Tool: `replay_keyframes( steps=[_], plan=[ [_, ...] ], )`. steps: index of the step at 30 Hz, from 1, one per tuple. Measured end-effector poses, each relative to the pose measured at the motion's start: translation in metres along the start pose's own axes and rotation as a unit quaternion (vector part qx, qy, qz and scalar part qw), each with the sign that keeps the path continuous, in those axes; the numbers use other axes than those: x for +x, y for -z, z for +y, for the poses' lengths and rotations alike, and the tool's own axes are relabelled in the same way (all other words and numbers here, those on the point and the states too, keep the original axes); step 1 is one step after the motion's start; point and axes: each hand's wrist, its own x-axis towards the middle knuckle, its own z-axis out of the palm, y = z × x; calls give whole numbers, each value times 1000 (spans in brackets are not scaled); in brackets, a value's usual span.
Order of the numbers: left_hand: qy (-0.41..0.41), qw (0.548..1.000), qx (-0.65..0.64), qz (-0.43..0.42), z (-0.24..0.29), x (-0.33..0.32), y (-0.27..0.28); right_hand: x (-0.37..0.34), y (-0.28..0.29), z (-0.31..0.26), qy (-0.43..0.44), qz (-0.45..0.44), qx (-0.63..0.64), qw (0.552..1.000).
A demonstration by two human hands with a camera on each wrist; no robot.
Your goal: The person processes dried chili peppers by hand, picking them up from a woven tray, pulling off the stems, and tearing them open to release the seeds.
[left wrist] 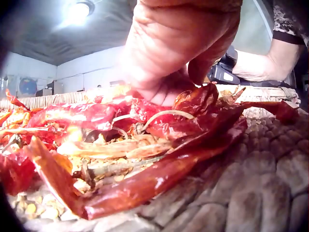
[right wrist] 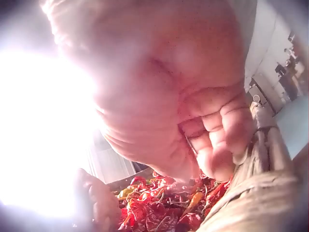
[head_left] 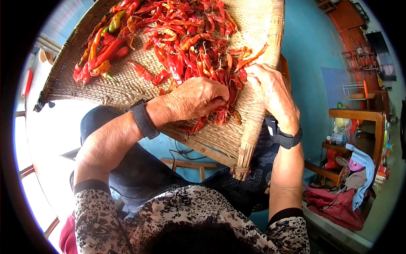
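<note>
Many red dried chili peppers [head_left: 186, 46] lie heaped on a woven tray [head_left: 144, 91] over the person's lap. The left hand [head_left: 201, 95] is curled low over the near part of the heap. In the left wrist view, its fingers [left wrist: 161, 89] reach into the chilies and grip a wrinkled dark red dried chili pepper [left wrist: 195, 101]. The right hand [head_left: 270, 86] bends over the tray's right rim [head_left: 277, 25], its fingertips right at a small red chili [head_left: 242, 75]. Several of its fingers [right wrist: 217, 154] curl beside the rim in the right wrist view; I cannot tell what they hold.
Fresher, glossy peppers [head_left: 105, 53] and a green one [head_left: 116, 21] lie at the tray's left. Loose seeds [left wrist: 43, 208] are scattered on the weave. A wooden chair [head_left: 355, 114] with clothes [head_left: 338, 203] stands at the right, beside a blue wall [head_left: 304, 46].
</note>
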Motion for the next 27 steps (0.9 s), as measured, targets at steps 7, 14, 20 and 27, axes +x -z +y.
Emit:
replay_keyframes(
  steps=[7, 14, 20, 27],
  plan=[
    [-10, 1000, 13, 13, -2, 0, -2, -4, -4, -8, 17, -83, -42, 995],
    [-24, 999, 18, 20, -2, 0, -3, 0, -10, -13, 8, -90, -4, 996],
    [-16, 1000, 25, 9, -2, 0, -3, -2, -24, 0, 96, -61, -92, 989],
    [-9, 1000, 29, 7, -3, 0, -5, -2, -29, 0, 109, -72, -109, 985]
  ],
)
